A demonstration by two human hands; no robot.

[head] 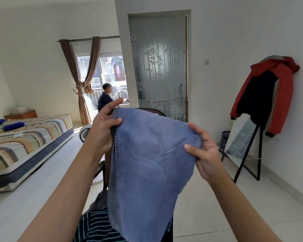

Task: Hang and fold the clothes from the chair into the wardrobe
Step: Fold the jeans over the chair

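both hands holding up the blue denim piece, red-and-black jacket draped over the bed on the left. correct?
Not quite. The left hand and right hand do hold up the blue denim piece, but the head view shows the red-and-black jacket draped over the standing mirror on the right, not over the bed.

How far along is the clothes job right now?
Nothing looks put away; no wardrobe is in view. In hand: the left hand and right hand hold up a blue denim garment. Left: a dark striped garment below it on the chair.
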